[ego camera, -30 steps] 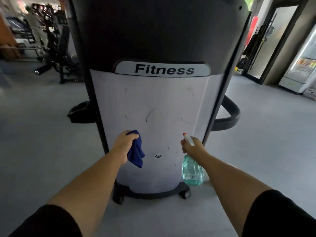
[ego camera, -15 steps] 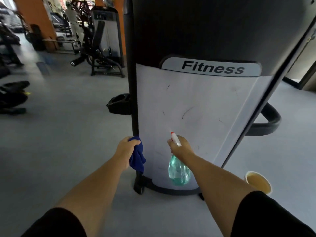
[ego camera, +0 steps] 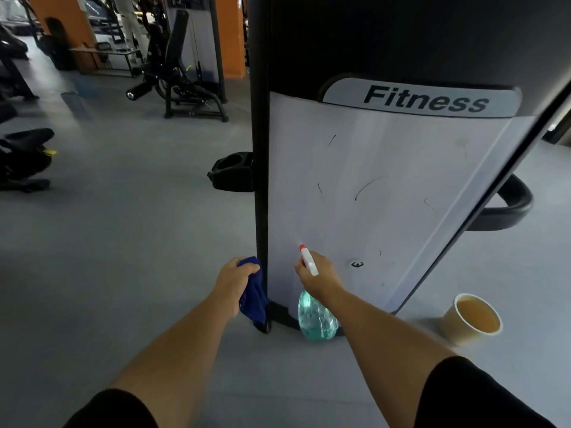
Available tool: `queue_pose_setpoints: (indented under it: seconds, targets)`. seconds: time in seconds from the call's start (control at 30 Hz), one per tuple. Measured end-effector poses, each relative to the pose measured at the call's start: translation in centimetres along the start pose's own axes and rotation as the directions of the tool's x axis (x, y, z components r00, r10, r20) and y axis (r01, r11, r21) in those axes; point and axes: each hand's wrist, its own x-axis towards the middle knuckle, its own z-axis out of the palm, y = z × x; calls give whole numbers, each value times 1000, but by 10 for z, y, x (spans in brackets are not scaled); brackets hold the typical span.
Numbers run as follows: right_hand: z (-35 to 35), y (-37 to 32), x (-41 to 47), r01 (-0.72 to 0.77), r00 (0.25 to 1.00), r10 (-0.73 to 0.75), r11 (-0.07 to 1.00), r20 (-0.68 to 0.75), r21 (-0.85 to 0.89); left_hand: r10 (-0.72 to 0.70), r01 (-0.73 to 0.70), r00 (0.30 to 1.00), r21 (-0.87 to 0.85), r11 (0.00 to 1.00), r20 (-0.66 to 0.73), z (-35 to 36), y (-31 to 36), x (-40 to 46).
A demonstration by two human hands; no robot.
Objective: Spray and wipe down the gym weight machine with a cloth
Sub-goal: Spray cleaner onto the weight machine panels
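One weight machine (ego camera: 370,196) fills the right of the scene, its pale shroud panel bearing one "Fitness" label (ego camera: 423,98) and several thin dark scuff marks, with one black cup holder (ego camera: 231,171) on its left side and one curved black handle (ego camera: 506,208) on its right. Two bare hands reach toward its near base: the left hand (ego camera: 233,281) has its fingers curled round one bunched blue cloth (ego camera: 253,298) just beside the black left edge, and the right hand (ego camera: 318,274) grips the neck of one clear green spray bottle (ego camera: 315,319), its white head with red nozzle pointing at the panel. One paper cup (ego camera: 471,318) of tan liquid stands on the grey floor (ego camera: 123,242) at near right, and one other black gym machine (ego camera: 182,78) stands far left.
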Motion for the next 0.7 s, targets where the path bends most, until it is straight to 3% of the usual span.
queue_pose_setpoints:
  seconds: [0.43,0.7]
  targets:
    - [50,35,12,14,999,-11,997,-36,81,-37,37,999,1,999,2,-8,-38,36]
    - [72,75,83,69,994,-63,995,-86,77,85,-86,996,47,995,21,10,-50,110]
